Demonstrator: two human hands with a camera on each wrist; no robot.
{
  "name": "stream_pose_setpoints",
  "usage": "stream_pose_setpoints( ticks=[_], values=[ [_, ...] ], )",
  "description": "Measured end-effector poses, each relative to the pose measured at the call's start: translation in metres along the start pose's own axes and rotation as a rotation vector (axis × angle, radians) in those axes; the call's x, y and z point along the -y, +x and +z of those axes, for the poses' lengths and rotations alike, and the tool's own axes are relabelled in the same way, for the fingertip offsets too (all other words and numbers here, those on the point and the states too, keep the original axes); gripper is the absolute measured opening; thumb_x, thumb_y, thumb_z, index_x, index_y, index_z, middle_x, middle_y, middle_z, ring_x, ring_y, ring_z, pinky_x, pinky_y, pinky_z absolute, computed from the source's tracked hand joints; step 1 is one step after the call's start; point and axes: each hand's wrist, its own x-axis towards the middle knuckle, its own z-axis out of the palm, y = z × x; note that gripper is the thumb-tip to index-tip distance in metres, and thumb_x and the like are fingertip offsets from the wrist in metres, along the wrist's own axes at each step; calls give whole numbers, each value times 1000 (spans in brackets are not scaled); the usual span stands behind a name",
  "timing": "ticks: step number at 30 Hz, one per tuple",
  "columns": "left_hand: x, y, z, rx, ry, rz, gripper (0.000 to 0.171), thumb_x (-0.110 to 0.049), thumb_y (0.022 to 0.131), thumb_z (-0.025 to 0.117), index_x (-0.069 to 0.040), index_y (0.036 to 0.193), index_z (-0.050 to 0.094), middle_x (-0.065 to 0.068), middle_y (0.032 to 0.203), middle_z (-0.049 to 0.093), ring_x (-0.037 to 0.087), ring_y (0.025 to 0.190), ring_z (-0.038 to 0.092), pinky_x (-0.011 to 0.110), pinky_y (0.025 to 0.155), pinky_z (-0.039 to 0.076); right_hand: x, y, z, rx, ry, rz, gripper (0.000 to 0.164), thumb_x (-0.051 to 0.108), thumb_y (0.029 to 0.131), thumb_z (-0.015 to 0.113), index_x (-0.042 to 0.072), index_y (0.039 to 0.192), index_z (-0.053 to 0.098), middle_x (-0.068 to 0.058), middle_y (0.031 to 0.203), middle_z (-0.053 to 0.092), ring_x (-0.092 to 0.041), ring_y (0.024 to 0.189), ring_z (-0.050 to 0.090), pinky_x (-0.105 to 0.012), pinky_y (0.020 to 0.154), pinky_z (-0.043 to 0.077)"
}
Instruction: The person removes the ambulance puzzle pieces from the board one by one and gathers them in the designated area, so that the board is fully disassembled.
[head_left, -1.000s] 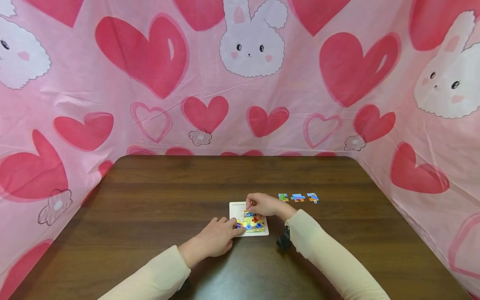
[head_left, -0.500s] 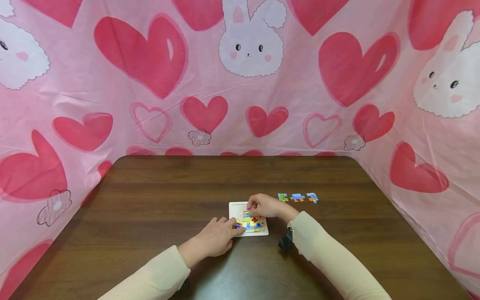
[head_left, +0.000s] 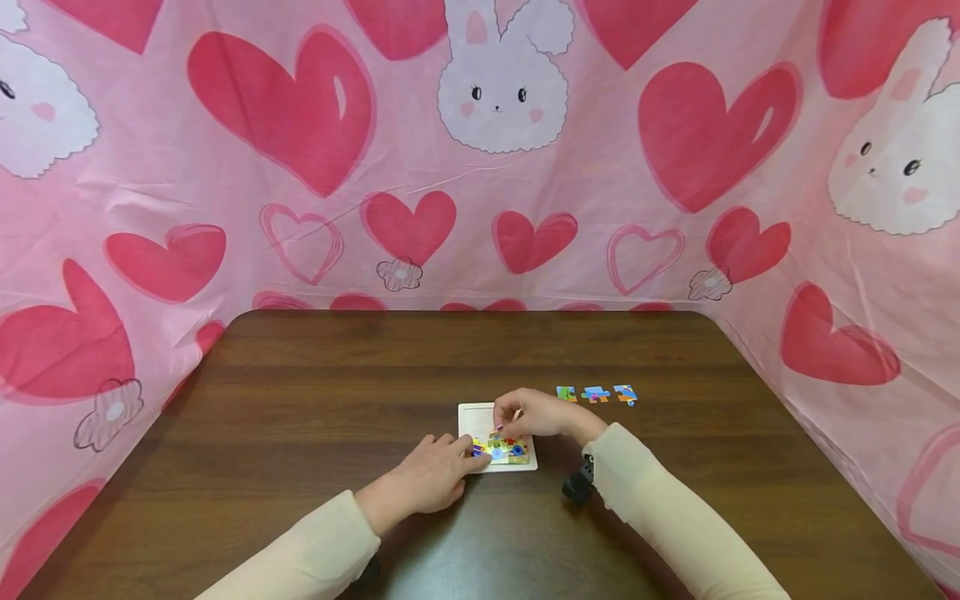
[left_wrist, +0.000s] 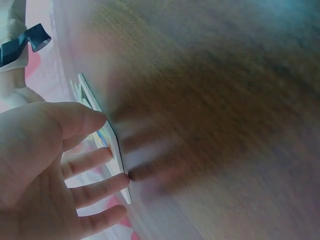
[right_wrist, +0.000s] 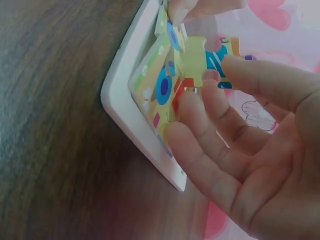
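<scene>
A white puzzle tray [head_left: 463, 417] lies on the table, its near part filled with colourful jigsaw pieces showing wheels and a red shape. My left hand [head_left: 431, 475] rests at the tray's left side, fingers mostly straight, with the thumb over the near pieces. Over the tray's right half, my right hand [head_left: 536, 414] pinches a yellow and blue jigsaw piece [right_wrist: 215, 59] between thumb and finger. In the right wrist view that piece stands tilted up from the laid pieces [right_wrist: 150, 87], its lower end close against them. The other right fingers reach down to the filled part.
Three loose jigsaw pieces lie in a row beyond the right forearm: a green and blue one [head_left: 566, 394], a blue and pink one [head_left: 596, 395] and a blue and orange one [head_left: 625, 393]. Brown wooden table [head_left: 337, 392]; pink heart-patterned cloth [head_left: 322, 250] hangs around it.
The pinched jigsaw piece has tipped and come lower toward the near pieces, showing less of its face. My right wrist has shifted slightly right and nearer. The left hand stays put.
</scene>
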Motion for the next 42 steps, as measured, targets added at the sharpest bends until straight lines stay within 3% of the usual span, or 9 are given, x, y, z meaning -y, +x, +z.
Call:
stream_pose_setpoints(
  ticks=[5, 8, 13, 18, 24, 34, 42],
  values=[
    [0, -1, 0, -5, -10, 2, 44, -22, 83, 65, -25, 126, 57, 0, 100, 50, 19, 83, 50, 33, 68, 38, -2, -1, 0, 22, -20, -32, 7, 1, 82, 65, 6, 79, 62, -1, 79, 59, -18, 77, 51, -34, 70, 42],
    [0, -1, 0, -7, -14, 1, 44, -22, 83, 65, -25, 126, 57, 0, 101, 50, 19, 83, 49, 33, 68, 38, -6, -2, 1, -8, 4, -19, 8, 1, 82, 64, 8, 78, 61, -1, 80, 59, -19, 76, 52, -34, 68, 43],
    [-1, 0, 0, -4, -19, -4, 43, -22, 83, 65, -25, 125, 58, 1, 101, 51, 19, 84, 49, 33, 67, 38, -11, -4, 1, -85, 124, 34, 9, 1, 85, 62, 8, 81, 57, -7, 81, 56, -20, 70, 55, -33, 59, 48],
    [-1, 1, 0, 16, -20, -10, 43, -23, 84, 65, -25, 126, 57, 1, 104, 51, 19, 85, 49, 33, 68, 38, -13, -6, 1, -133, 242, 79, 7, 3, 87, 60, 1, 90, 54, -9, 81, 54, -22, 68, 59, -35, 59, 51],
    [-2, 1, 0, -14, 5, 4, 42, -23, 83, 65, -25, 124, 58, 0, 101, 51, 19, 83, 49, 33, 68, 38, -10, -7, 2, -40, 352, 104, 8, 2, 89, 56, -1, 92, 49, -13, 84, 53, -24, 70, 62, -38, 62, 52],
    [1, 0, 4, -138, 12, 39, 34, -18, 81, 64, -21, 114, 63, -1, 91, 51, 19, 77, 48, 31, 65, 38, -2, -6, 6, 9, 276, 138, 9, 6, 91, 54, 1, 91, 46, -14, 84, 54, -28, 75, 64, -39, 64, 52],
    [-2, 0, 4, -83, 94, 21, 39, -23, 82, 65, -26, 121, 60, 0, 99, 51, 20, 84, 50, 34, 66, 38, -4, -6, 6, -15, 293, 156, 8, 4, 91, 53, 1, 91, 46, -15, 83, 53, -28, 73, 63, -38, 64, 52]
  ],
)
